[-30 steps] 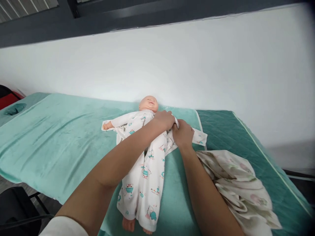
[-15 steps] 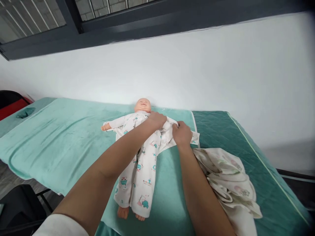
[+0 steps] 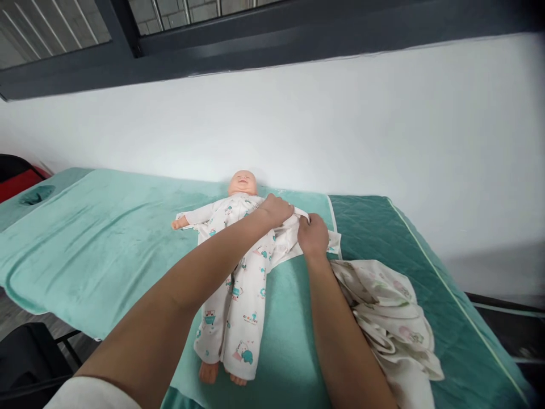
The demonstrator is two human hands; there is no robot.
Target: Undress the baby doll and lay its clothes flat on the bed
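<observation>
A baby doll (image 3: 241, 183) lies on its back on a teal-covered table (image 3: 97, 227), head toward the wall. It wears a white printed romper (image 3: 238, 289). My left hand (image 3: 276, 209) grips the romper fabric at the doll's far shoulder. My right hand (image 3: 313, 234) pinches the same sleeve just beside it, and the two hands touch. The doll's other arm (image 3: 187, 219) sticks out to the left, and its bare feet (image 3: 218, 374) point toward me.
A crumpled cream printed cloth (image 3: 389, 315) lies at the right, under my right forearm. A darker green quilted cover (image 3: 409, 255) lies on the right part of the table. A white wall and dark window frame stand behind. A red and black seat (image 3: 15, 176) is at far left.
The view has shifted a little, so the doll sits slightly left and lower. Both hands stay on the sleeve at the doll's shoulder, and the sleeve fabric looks more gathered.
</observation>
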